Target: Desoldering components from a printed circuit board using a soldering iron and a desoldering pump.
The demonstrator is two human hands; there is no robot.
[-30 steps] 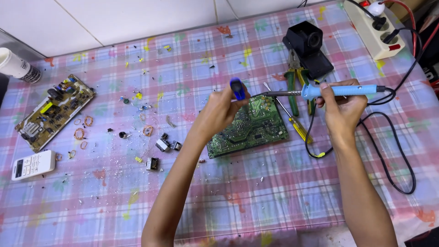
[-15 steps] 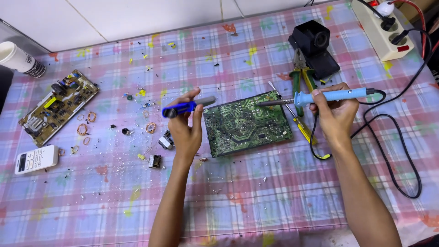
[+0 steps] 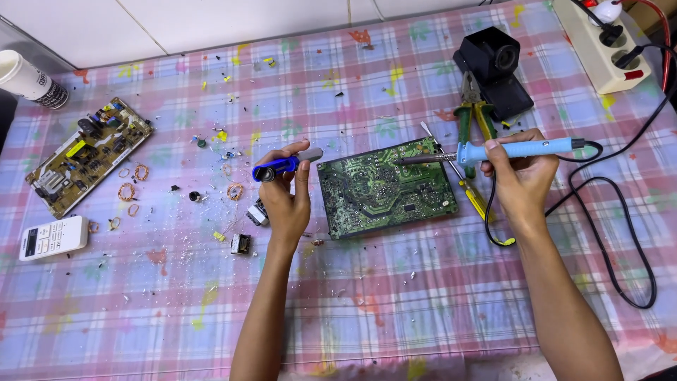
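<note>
Right hand (image 3: 520, 176) is gripping a blue soldering iron (image 3: 511, 149), fingers wrapped, tip touching the green circuit board (image 3: 384, 187) lying centre-table. At its nine o'clock, left hand (image 3: 287, 201) is pinching a blue desoldering pump (image 3: 282, 165).

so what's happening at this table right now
A person is working on a green circuit board lying solder side up on a checked tablecloth. The right hand holds a blue soldering iron with its tip over the board's upper edge. The left hand holds a blue desoldering pump just left of the board, off its surface. Pliers, a second board, copper coils and small loose parts lie around.
</note>
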